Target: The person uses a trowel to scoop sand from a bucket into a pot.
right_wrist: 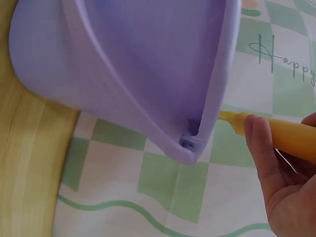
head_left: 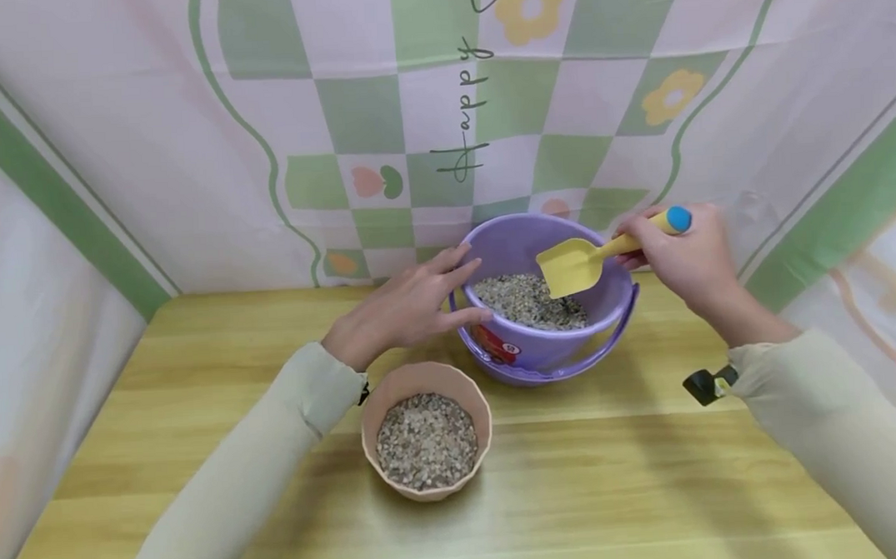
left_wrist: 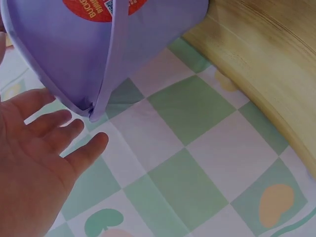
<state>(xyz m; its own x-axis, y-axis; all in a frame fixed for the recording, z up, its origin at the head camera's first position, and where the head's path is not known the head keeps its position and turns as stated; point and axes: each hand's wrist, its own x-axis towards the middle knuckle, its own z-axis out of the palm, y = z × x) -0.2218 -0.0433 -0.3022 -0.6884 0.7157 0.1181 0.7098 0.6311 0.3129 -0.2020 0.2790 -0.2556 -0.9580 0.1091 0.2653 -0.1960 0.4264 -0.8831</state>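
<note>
A purple bucket (head_left: 541,350) with gravel (head_left: 531,301) inside stands against the patterned cloth, its handle hanging down at the front. My left hand (head_left: 412,306) rests at the bucket's left rim with fingers spread and fairly straight; in the left wrist view the left hand (left_wrist: 44,148) is beside the purple bucket (left_wrist: 64,59). My right hand (head_left: 683,252) grips a yellow toy shovel (head_left: 571,266) by its blue-ended handle. The shovel's blade hangs inside the bucket's opening, over the gravel. In the right wrist view, the bucket's rim hides that blade from sight.
A peach bowl (head_left: 375,454) holding gravel stands in front of the bucket, near my left forearm. Both stand on a wood-grain table (head_left: 615,489). Behind them rises a green and white checked cloth (head_left: 365,108) with flowers and lettering.
</note>
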